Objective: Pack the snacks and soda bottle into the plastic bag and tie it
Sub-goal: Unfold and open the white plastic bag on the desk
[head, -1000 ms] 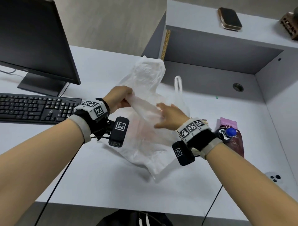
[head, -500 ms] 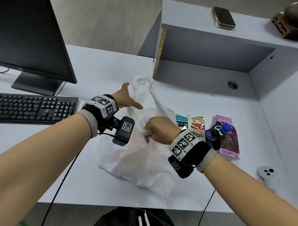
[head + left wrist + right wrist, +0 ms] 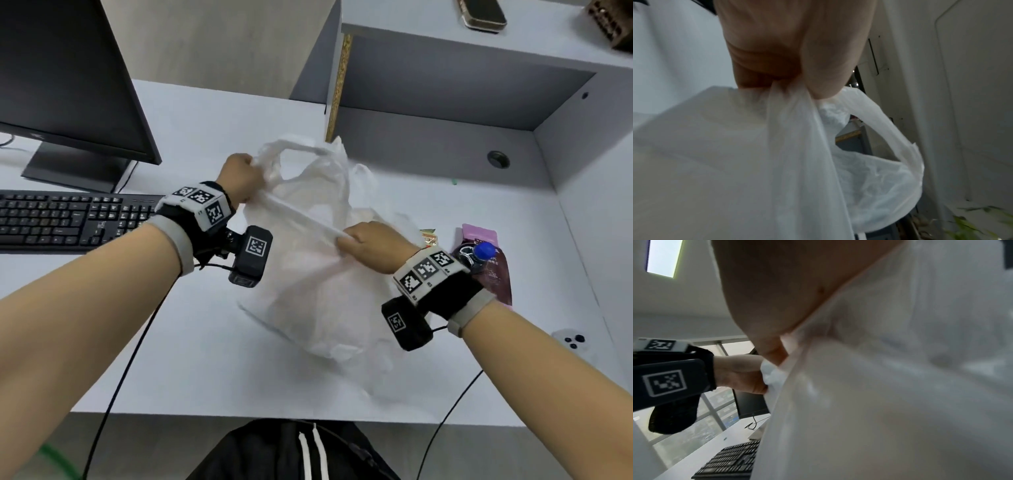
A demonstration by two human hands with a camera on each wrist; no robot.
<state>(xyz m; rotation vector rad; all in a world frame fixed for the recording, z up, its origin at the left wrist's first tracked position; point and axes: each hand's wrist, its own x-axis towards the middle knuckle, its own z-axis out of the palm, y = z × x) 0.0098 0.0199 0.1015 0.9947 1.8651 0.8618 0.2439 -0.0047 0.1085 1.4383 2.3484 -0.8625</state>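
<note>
A thin white plastic bag (image 3: 318,284) stands crumpled on the white desk (image 3: 212,359), its near rim pulled taut between both hands. My left hand (image 3: 239,176) grips the rim and one handle at the bag's left top (image 3: 797,104). My right hand (image 3: 368,243) grips the rim's right end (image 3: 789,344). The second handle loop (image 3: 363,171) stands loose behind. A soda bottle with a blue cap (image 3: 481,251) lies on a maroon snack pouch (image 3: 493,274) right of the bag. A small snack packet (image 3: 430,236) peeks out behind my right wrist.
A monitor (image 3: 68,78) and a black keyboard (image 3: 68,219) stand at the left. A grey shelf unit (image 3: 445,85) rises behind the bag, with a phone (image 3: 483,15) on top. A white controller (image 3: 575,341) lies near the desk's right front.
My left hand went from open on the bag to gripping its rim and handle. Both hands moved apart, stretching the near rim taut and lifting the bag's mouth.
</note>
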